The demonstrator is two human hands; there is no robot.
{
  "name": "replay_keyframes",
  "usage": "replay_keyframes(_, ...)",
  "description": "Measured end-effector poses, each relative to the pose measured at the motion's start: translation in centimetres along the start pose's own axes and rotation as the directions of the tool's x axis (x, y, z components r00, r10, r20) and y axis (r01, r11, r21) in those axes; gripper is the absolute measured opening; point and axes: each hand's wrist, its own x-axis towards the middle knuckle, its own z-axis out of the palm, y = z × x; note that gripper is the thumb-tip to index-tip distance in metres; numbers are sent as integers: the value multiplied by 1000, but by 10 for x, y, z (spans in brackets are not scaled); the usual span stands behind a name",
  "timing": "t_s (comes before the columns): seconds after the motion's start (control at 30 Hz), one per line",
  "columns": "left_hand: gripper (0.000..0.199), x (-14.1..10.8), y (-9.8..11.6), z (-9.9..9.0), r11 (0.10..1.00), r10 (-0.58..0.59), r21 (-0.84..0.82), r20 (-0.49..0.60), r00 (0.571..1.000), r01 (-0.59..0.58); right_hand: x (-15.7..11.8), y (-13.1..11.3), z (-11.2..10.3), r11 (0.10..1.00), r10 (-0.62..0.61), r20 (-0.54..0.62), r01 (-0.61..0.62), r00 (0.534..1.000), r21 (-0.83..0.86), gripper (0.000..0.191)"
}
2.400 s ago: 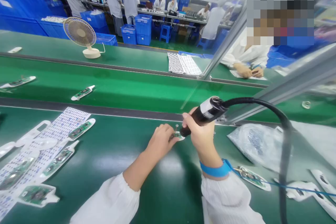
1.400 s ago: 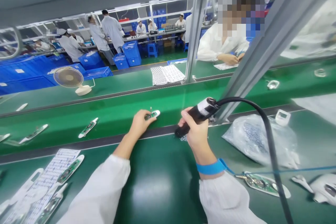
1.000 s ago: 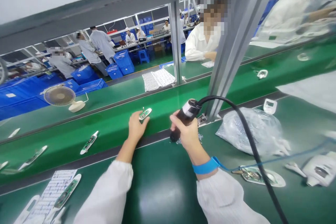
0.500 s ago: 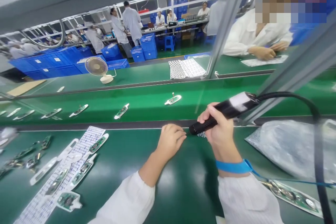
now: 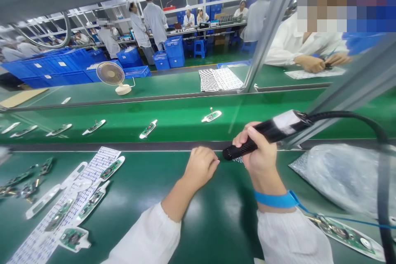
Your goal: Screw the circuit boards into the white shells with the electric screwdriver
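Observation:
My right hand is wrapped round a black electric screwdriver, which has a pale label and a thick cable at its back end. The tool slants down to the left, its nose close to the fingertips of my left hand. Those fingers are bent and pressed together at the green table's edge; whatever they may pinch is hidden. Under my right hand shows a small patch of black-and-white printed material. A blue wrist strap circles my right wrist.
White housings with green circuit boards lie on a printed strip at left, beside loose boards. Another housing and a clear plastic bag lie at right. Beyond runs a green conveyor. A co-worker's hands are across it.
The housings on the conveyor have shifted a little to the right. My view has turned slightly. Both hands and the screwdriver keep nearly the same pose.

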Motion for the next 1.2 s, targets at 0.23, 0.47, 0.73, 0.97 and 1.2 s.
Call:
replay_keyframes(0.23, 13, 1, -1, -1, 1000, -21, 12, 49, 999, 21, 0, 1, 0, 1000, -2, 21, 2, 1000, -21, 16)
replay_keyframes(0.47, 14, 0, 4, -3, 999, -15, 40, 35, 999, 14, -1, 2, 0, 1000, 7, 12, -7, 1000, -28, 16)
replay_keyframes(0.73, 25, 38, -106, -86, 761, -546, 246, -258, 797, 600, 2, 8, -7, 1000, 19, 16, -19, 1000, 11, 17)
replay_keyframes(0.97, 8, 60, -133, -113, 710, -659, 219, -129, 741, 669, 2, 3, -3, 999, 28, -43, -27, 999, 23, 21)
replay_keyframes(1.2, 39, 43, -55, -88, 758, -652, -105, -133, 747, 643, 3, -20, 3, 999, 1, -120, -6, 993, -49, 13)
